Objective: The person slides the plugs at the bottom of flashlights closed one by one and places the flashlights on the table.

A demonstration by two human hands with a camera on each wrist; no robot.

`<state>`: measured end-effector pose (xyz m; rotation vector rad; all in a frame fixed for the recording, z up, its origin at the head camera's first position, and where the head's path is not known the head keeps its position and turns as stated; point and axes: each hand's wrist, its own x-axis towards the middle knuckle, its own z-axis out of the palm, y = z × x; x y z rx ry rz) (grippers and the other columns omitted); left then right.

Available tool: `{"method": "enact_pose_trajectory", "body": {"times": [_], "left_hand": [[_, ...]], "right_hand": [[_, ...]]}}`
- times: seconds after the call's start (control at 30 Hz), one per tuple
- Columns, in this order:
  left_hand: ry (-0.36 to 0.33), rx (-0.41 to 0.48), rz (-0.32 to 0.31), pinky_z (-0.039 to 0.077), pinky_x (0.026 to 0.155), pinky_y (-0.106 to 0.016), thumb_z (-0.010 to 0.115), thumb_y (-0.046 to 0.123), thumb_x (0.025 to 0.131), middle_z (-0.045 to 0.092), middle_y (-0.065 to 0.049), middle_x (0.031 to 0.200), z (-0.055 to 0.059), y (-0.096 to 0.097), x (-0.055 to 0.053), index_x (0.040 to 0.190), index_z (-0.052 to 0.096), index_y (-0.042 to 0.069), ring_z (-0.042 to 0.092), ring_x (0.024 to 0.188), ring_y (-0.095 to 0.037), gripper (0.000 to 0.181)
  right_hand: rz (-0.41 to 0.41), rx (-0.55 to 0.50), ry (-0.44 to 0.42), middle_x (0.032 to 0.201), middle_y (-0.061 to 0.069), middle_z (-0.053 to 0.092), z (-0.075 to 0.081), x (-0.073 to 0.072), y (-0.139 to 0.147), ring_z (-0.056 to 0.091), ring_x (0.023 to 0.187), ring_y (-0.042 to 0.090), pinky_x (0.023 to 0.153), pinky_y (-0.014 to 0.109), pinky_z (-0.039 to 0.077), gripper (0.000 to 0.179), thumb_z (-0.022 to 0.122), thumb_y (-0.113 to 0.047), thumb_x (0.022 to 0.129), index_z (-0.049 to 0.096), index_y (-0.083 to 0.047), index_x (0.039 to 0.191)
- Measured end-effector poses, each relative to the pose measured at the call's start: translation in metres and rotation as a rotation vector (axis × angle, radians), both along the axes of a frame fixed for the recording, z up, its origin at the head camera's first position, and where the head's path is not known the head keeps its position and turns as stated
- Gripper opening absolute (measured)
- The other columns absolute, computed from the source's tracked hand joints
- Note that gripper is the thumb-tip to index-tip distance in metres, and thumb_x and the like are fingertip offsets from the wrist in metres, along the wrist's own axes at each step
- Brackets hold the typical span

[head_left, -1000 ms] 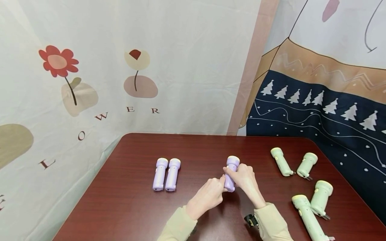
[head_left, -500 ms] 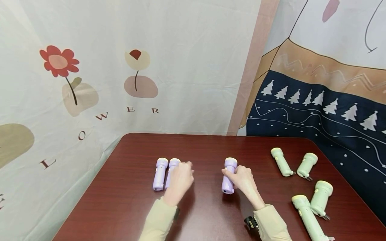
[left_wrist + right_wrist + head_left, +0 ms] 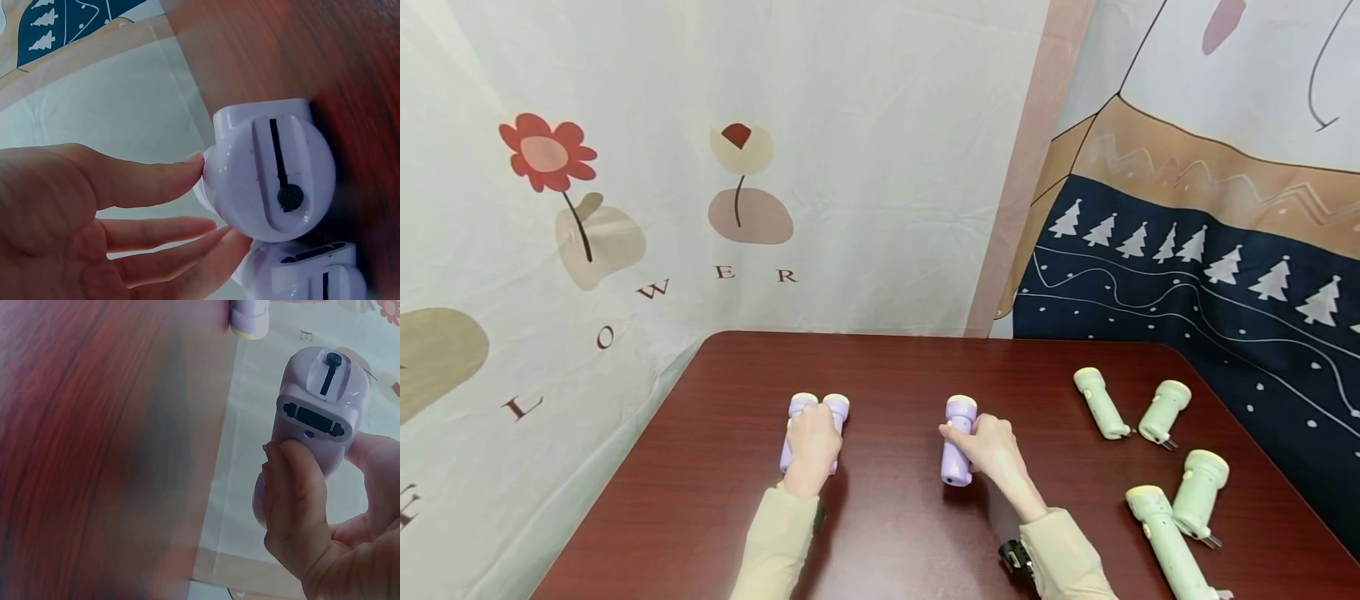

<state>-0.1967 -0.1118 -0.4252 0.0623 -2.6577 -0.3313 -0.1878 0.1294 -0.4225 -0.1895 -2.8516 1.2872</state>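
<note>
My right hand [image 3: 996, 446] grips a purple flashlight [image 3: 957, 458] near the table's middle, its pale lens end pointing away from me. In the right wrist view, thumb and fingers wrap the barrel of the flashlight [image 3: 325, 406], and its tail with a dark slot faces the camera. My left hand [image 3: 812, 442] is over two more purple flashlights lying side by side, mostly covering the left one [image 3: 786, 458]; the right one [image 3: 837, 408] shows beside it. In the left wrist view, fairly straight fingers and thumb touch the nearer flashlight [image 3: 275, 175], with the second flashlight [image 3: 306, 275] below.
Several pale green flashlights lie along the table's right side, two at the back, including one green flashlight [image 3: 1101, 404], and two nearer the front, including another green flashlight [image 3: 1198, 492]. Some show metal prongs at the tail. A printed cloth [image 3: 887, 208] hangs behind the dark red table [image 3: 895, 367].
My left hand has left the flashlight in my right hand and moved left onto the pair. My right hand has carried its flashlight a little to the left.
</note>
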Motion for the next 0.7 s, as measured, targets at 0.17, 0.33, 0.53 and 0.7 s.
{"method": "enact_pose_trajectory", "body": {"times": [0.17, 0.33, 0.53, 0.7], "left_hand": [[-0.007, 0.016, -0.013, 0.049, 0.058, -0.046, 0.066, 0.0, 0.067, 0.063, -0.021, 0.067, 0.0, -0.002, -0.001, 0.064, 0.061, -0.003, 0.061, 0.061, -0.039, 0.006], [-0.083, 0.075, -0.023, 0.051, 0.055, -0.048, 0.067, -0.001, 0.062, 0.062, -0.022, 0.07, 0.002, -0.005, -0.005, 0.065, 0.059, -0.003, 0.062, 0.064, -0.04, 0.008], [-0.216, 0.134, -0.007, 0.052, 0.056, -0.05, 0.071, 0.004, 0.062, 0.064, -0.023, 0.078, 0.008, -0.006, -0.011, 0.072, 0.062, -0.004, 0.062, 0.072, -0.04, 0.016], [-0.253, 0.129, 0.006, 0.052, 0.059, -0.05, 0.073, 0.008, 0.062, 0.066, -0.024, 0.081, 0.01, -0.004, -0.013, 0.078, 0.064, -0.005, 0.063, 0.075, -0.04, 0.022]], "right_hand": [[0.027, 0.008, 0.016, 0.067, 0.009, 0.061, -0.002, -0.005, -0.014, 0.059, 0.051, 0.013, 0.045, 0.026, 0.049, 0.042, 0.072, -0.041, 0.078, 0.056, -0.002, 0.072], [0.071, 0.019, 0.024, 0.067, 0.009, 0.061, -0.004, -0.012, -0.037, 0.06, 0.052, 0.015, 0.043, 0.025, 0.048, 0.041, 0.072, -0.042, 0.077, 0.059, -0.003, 0.073], [0.135, 0.091, 0.048, 0.064, 0.01, 0.062, -0.01, -0.021, -0.069, 0.059, 0.053, 0.018, 0.044, 0.025, 0.046, 0.043, 0.074, -0.044, 0.074, 0.062, -0.003, 0.072], [0.178, 0.107, 0.045, 0.064, 0.009, 0.061, -0.015, -0.027, -0.091, 0.058, 0.053, 0.018, 0.045, 0.026, 0.044, 0.044, 0.074, -0.044, 0.074, 0.063, -0.002, 0.072]]}}
